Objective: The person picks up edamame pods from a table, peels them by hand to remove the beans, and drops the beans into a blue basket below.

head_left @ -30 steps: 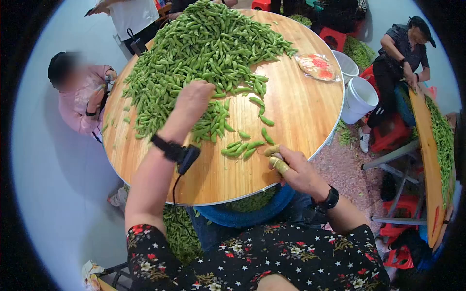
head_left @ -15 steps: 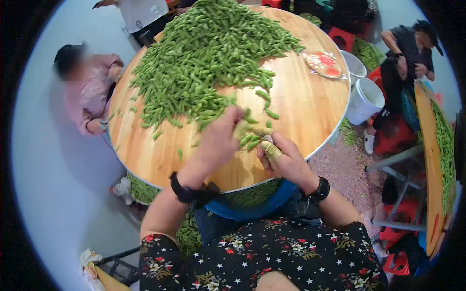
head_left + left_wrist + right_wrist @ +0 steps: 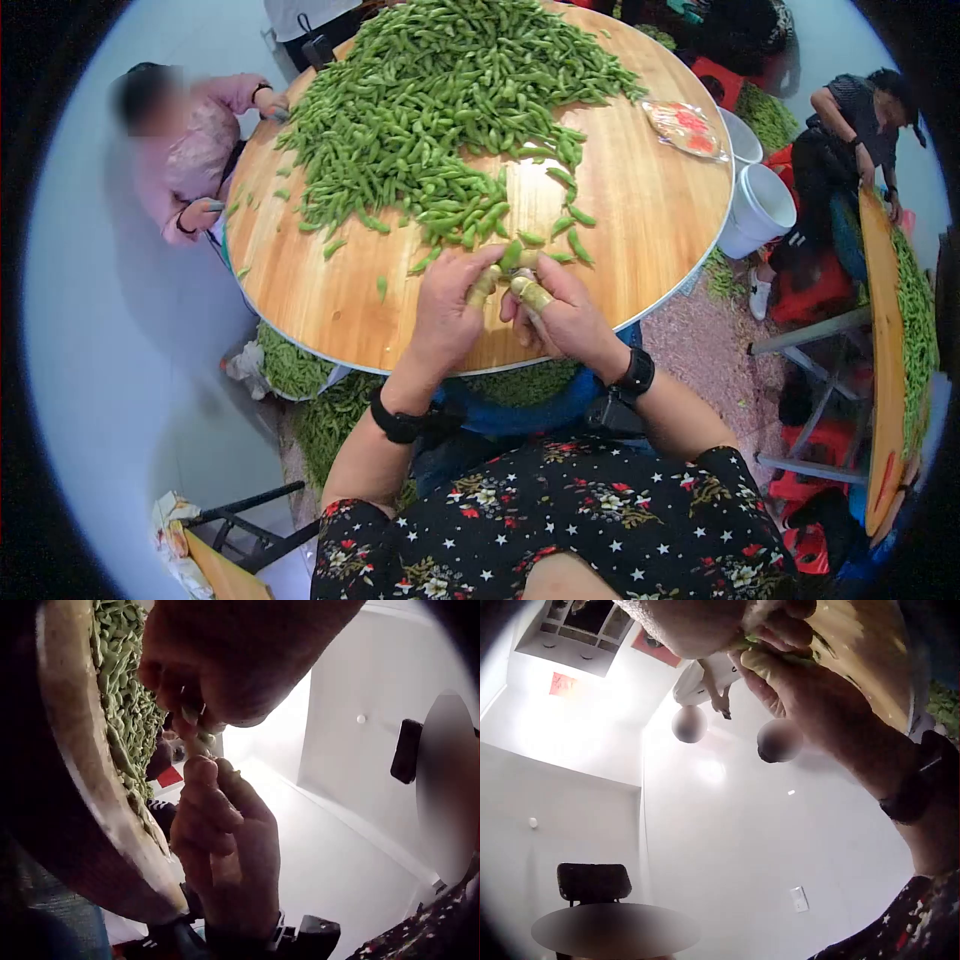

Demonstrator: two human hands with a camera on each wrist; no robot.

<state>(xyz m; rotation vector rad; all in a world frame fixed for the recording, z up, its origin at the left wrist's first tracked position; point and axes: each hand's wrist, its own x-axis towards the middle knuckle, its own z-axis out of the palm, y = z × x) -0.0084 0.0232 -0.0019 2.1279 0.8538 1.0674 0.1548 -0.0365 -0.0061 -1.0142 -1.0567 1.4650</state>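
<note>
Both hands meet over the near part of the round wooden table (image 3: pixel 660 210). The left hand (image 3: pixel 448 305) pinches a green pod (image 3: pixel 512 253) between thumb and fingers, with a yellowish covering on the thumb. Close beside it, the right hand (image 3: pixel 567 308) has its fingers curled round something small at the same spot, largely hidden; its thumb is wrapped too. Just beyond the fingertips lie loose pods (image 3: pixel 580 246), and behind them rises a large heap of pods (image 3: pixel 440 120). In the left wrist view, the left hand (image 3: pixel 217 660) and right hand (image 3: pixel 229 840) nearly touch.
A flat plastic-wrapped packet (image 3: pixel 685 129) lies at the table's right side. White buckets (image 3: pixel 762 205) stand beyond that edge. A person in pink (image 3: pixel 190 150) sits at the left; another person (image 3: pixel 850 130) works at a second table (image 3: pixel 880 370) on the right.
The left hand has come back from the heap toward the body and joined the right hand, a pod now in its fingers. The right hand has shifted slightly left.
</note>
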